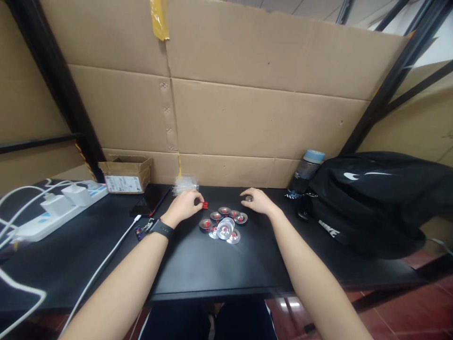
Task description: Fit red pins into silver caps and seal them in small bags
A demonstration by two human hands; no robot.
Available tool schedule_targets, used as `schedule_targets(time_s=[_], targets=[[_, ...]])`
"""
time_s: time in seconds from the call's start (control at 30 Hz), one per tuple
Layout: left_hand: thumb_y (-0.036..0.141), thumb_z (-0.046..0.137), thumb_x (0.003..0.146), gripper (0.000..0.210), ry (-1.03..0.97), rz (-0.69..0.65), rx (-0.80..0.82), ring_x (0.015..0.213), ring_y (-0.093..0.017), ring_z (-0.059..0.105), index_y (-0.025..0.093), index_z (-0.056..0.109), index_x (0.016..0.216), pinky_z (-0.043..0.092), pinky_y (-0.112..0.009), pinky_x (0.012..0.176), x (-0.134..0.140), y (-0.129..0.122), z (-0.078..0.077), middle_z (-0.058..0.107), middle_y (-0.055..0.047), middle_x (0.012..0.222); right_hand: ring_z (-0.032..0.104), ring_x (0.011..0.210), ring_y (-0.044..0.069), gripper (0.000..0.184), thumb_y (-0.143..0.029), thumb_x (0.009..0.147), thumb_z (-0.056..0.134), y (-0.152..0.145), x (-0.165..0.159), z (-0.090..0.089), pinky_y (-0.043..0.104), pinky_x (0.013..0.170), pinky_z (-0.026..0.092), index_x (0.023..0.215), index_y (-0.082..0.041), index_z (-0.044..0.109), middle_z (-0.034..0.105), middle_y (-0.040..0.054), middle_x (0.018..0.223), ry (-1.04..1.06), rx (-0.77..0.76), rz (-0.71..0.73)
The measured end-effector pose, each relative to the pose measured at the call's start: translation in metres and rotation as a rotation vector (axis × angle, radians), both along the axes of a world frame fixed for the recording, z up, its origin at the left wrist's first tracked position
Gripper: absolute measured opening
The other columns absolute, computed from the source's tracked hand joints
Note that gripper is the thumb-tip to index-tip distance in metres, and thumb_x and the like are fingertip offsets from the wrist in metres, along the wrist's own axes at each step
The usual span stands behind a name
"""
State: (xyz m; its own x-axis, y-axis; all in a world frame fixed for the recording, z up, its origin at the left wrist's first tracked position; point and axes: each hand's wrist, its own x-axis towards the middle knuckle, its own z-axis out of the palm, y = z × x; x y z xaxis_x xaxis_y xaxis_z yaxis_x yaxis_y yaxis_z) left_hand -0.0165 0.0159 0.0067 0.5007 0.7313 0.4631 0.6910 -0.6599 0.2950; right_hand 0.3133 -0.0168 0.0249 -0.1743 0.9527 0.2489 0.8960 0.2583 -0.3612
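My left hand (184, 206), a dark watch on its wrist, has thumb and fingers closed at a small red piece (205, 205) whose kind is too small to make out. Between the curled fingers and thumb of my right hand (257, 201) shows a small metal disc (249, 199). Several shiny domed metal discs with red centres, like finger cymbals, lie in a loose group between my hands. One domed disc (205, 225) is at the group's left, and a brighter disc (225, 229) overlaps others at the front.
Clear plastic bags (185, 185) lie behind my left hand. On the left are a small cardboard box (128, 175), a dark phone (150, 202), a white cable (106, 259) and a power strip (33, 226). A bottle (305, 172) and a black bag (378, 203) stand right.
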Motion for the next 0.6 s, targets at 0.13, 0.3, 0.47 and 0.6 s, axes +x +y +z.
schedule_targets(time_s=[0.13,0.3,0.47,0.6], targets=[[0.026,0.060,0.086,0.015,-0.015,-0.041,0.029,0.088,-0.023,0.067,0.025,0.075,0.084,0.050,-0.034,0.085,0.005,-0.005,0.003,0.073,-0.005,0.092,0.070,0.096,0.021,0.033,-0.032,0.077,0.076,-0.010,-0.033,0.001,0.031,0.085,0.053,0.110,-0.029,0.077,0.076,0.0021,0.108,0.119,-0.075,0.346],[0.026,0.060,0.086,0.016,-0.050,-0.019,0.038,0.092,-0.024,0.067,0.024,0.074,0.093,0.050,-0.035,0.087,0.006,-0.007,0.006,0.073,-0.005,0.096,0.071,0.082,0.019,0.026,-0.018,0.075,0.072,-0.011,-0.052,-0.010,0.028,0.077,0.052,0.098,-0.026,0.080,0.078,0.0008,0.096,0.124,-0.055,0.385],[0.026,0.060,0.087,0.015,-0.085,-0.044,0.012,0.092,-0.024,0.067,0.023,0.074,0.091,0.050,-0.036,0.089,0.008,-0.008,0.007,0.073,-0.005,0.096,0.070,0.080,0.018,0.015,-0.023,0.088,0.066,-0.008,-0.054,-0.012,0.029,0.078,0.051,0.093,-0.025,0.079,0.077,0.0015,0.088,0.204,0.045,0.353],[0.029,0.059,0.090,0.017,-0.181,-0.089,-0.042,0.091,-0.022,0.067,0.023,0.075,0.093,0.051,-0.034,0.085,0.014,-0.014,0.012,0.074,-0.004,0.099,0.068,0.093,0.019,0.016,-0.025,0.093,0.062,-0.007,-0.055,-0.004,0.032,0.084,0.051,0.093,-0.022,0.077,0.075,0.0059,0.100,0.314,0.194,0.365]])
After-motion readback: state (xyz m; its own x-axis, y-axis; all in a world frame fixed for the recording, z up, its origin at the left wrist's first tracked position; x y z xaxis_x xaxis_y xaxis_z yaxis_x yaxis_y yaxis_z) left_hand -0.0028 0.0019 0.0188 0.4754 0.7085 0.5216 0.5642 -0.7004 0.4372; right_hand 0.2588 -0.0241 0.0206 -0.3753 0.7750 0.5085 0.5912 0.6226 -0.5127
